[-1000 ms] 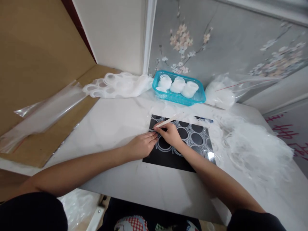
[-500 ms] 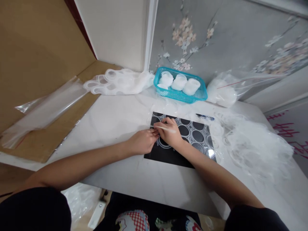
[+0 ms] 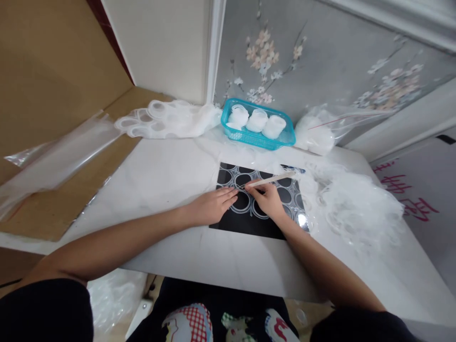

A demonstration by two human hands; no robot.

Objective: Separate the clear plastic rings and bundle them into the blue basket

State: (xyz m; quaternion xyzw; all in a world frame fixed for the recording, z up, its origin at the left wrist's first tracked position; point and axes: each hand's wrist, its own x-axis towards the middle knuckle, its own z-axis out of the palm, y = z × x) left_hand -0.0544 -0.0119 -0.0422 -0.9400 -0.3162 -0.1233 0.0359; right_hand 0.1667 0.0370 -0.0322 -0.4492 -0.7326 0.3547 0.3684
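A black sheet (image 3: 249, 228) lies on the white table, covered with a translucent lattice of rings (image 3: 241, 202). My left hand (image 3: 213, 205) rests palm down on the sheet's left part, fingers stretched out and lying flat. Just to its right, my right hand (image 3: 267, 197) pinches a slim white stick-like tool (image 3: 276, 178). The tool's long end points up and to the right, while its working tip is low at the fingers over the rings. Whether the tip touches a ring is too small to tell.
Behind the sheet stands a blue basket (image 3: 258, 142) with white ring stacks. A heap of translucent ring scraps (image 3: 359, 204) lies to the right, a filled plastic bag (image 3: 317, 133) at the back. More perforated film (image 3: 171, 118) and clear sleeves (image 3: 60, 164) lie left, by brown cardboard (image 3: 89, 194).
My left hand has flattened from curled fingers. My right hand has come away from it to the right, and the tool now points up-right instead of lying across the hand. The view has shifted slightly.
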